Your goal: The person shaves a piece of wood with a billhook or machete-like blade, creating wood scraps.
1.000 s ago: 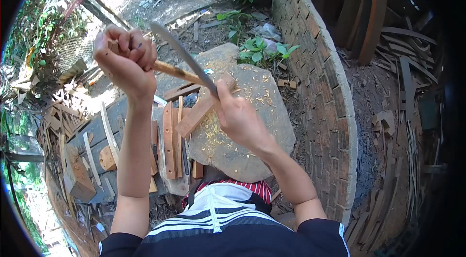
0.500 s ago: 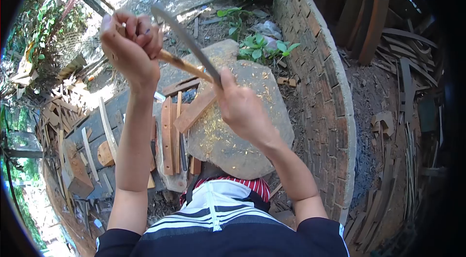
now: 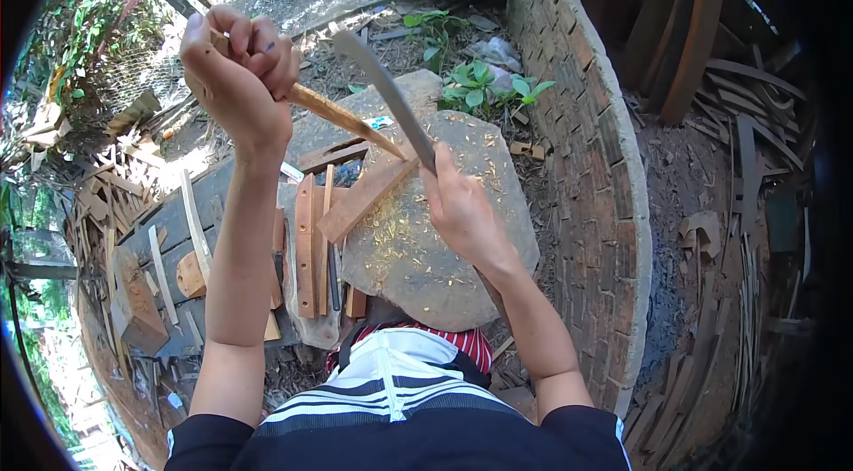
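Observation:
My left hand (image 3: 238, 71), raised at the upper left, is closed round the upper part of a wooden stick (image 3: 342, 117). The stick slants down to the right, and its tapered lower end meets the end of a reddish wooden block (image 3: 366, 199). That block lies on a flat stone slab (image 3: 426, 262) strewn with yellow shavings. My right hand (image 3: 466, 215) is wrapped round a long knife (image 3: 384, 84), whose blade points up and to the left, just right of the stick's lower end. Fingers hide part of its handle.
A curved brick wall (image 3: 591, 151) runs along the right of the slab. Left of the slab lie a drilled wooden strip (image 3: 306, 249), a dark rod (image 3: 335, 280) and a wooden block (image 3: 140, 307). Green leafy plants (image 3: 480, 87) grow beyond the slab, and scrap wood (image 3: 751, 107) lies beyond the wall.
My right hand and the knife have moved right and slightly down, and the blade is now apart from the stick. My left hand has barely shifted, still gripping the stick.

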{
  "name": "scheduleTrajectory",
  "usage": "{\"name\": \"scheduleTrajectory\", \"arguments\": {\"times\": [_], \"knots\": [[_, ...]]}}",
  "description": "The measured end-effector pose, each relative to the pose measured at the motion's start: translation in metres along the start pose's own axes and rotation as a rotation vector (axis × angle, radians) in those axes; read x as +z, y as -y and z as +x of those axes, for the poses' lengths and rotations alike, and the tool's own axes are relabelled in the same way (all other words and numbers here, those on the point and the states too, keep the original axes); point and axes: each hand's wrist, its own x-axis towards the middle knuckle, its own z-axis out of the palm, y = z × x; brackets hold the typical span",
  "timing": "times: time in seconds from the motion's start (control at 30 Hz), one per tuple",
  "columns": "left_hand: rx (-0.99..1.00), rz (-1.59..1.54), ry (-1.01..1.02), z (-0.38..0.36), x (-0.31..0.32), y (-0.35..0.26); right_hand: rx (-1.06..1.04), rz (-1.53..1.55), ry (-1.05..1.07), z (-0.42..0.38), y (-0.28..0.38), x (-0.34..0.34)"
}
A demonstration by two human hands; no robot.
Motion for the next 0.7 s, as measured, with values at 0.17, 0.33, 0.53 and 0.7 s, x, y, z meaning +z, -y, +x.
{"name": "scheduleTrajectory", "arguments": {"times": [0.17,0.33,0.53,0.7], "knots": [[0.012,0.01,-0.03,0.003,0.001,0.001,-0.083,-0.003,-0.06,0.0,0.018,0.004],[0.076,0.011,-0.122,0.0,-0.012,0.0,0.07,-0.08,0.026,0.002,-0.07,0.057],[0.044,0.059,-0.129,0.003,0.006,0.001,0.012,0.053,0.032,0.0,0.016,0.005],[0.054,0.041,-0.086,-0.001,0.002,0.001,-0.142,0.098,-0.032,0.003,0.027,0.001]]}}
